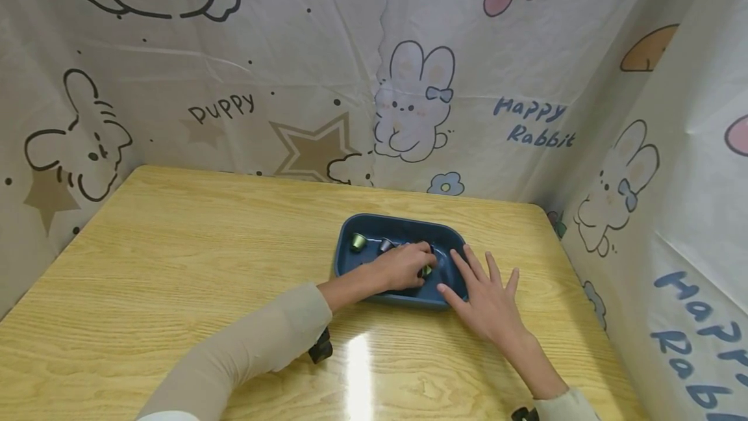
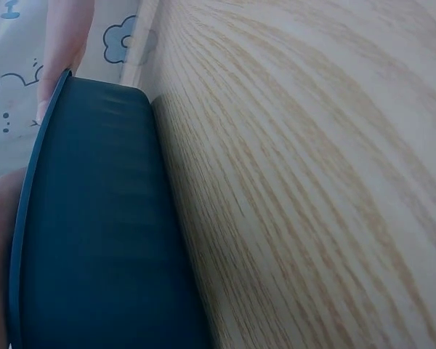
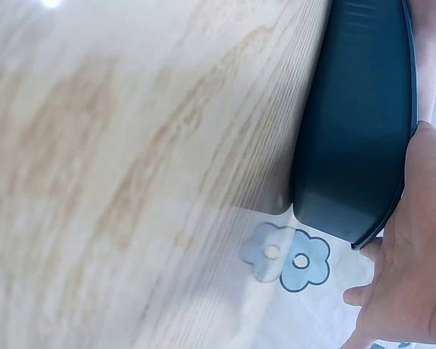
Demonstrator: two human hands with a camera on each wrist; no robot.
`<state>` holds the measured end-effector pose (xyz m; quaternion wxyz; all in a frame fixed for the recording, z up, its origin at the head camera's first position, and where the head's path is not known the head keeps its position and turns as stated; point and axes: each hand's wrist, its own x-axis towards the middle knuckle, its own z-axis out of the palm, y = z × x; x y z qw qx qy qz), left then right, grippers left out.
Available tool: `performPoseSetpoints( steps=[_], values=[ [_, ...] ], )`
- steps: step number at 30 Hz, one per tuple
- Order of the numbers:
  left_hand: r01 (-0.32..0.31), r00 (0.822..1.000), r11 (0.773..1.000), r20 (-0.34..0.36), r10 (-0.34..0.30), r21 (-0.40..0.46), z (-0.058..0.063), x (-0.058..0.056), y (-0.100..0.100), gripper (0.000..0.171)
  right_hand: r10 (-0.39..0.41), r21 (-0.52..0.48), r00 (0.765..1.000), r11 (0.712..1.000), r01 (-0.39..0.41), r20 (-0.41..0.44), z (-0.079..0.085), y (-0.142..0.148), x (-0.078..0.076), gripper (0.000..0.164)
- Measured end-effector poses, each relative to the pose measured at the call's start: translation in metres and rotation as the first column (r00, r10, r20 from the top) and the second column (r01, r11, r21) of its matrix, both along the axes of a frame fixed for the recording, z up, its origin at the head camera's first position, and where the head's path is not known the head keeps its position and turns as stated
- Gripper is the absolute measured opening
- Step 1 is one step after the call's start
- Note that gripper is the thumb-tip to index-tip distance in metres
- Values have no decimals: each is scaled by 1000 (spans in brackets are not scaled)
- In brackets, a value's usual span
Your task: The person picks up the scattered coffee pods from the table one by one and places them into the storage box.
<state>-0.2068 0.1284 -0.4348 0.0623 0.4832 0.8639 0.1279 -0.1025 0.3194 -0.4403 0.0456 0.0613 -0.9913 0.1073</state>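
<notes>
A dark blue rectangular tray [image 1: 403, 302] stands on the wooden table, with a few small coffee capsules in it. One green capsule [image 1: 358, 242] lies at the tray's left end, and a silvery-purple capsule [image 1: 385, 245] is beside it. My left hand [image 1: 403, 266] reaches inside with curled fingers and holds another green capsule [image 1: 426, 271], partly hidden between thumb and fingers. Spread straight, the fingers of my right hand [image 1: 487, 301] touch the tray's right end. In the wrist views the tray's outer wall [image 2: 109, 218] covers most of the left hand.
The wooden table [image 1: 204, 245] has a patterned cloth [image 1: 327, 70] hanging behind it and another cloth side [image 1: 660, 167] at the right. Dark wrist devices show below the left sleeve [image 1: 304, 314] and near the right sleeve [image 1: 567, 406].
</notes>
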Motion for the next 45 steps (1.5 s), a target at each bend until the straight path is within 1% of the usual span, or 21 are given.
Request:
performPoseSetpoints(
  steps=[7, 14, 27, 40, 45],
  values=[
    [2, 1000, 1000, 5, -2, -3, -2, 0, 0, 37, -4, 9, 1000, 1000, 4, -2, 0, 0, 0, 77],
    [-7, 1000, 1000, 7, 8, -21, -2, 0, -1, 38, -2, -1, 1000, 1000, 2, 8, 1, 0, -1, 77],
    [-16, 1000, 999, 1, 16, -34, -1, 1, -1, 38, -7, 14, 1000, 1000, 6, 10, 2, 0, -1, 78],
    [-10, 1000, 1000, 1, 10, 7, 2, 0, -6, 39, -10, 5, 1000, 1000, 10, 27, 2, -2, 0, 78],
    [-16, 1000, 1000, -4, 16, 10, 3, -1, -8, 40, -13, 6, 1000, 1000, 12, 28, 2, -2, 0, 78]
  ],
)
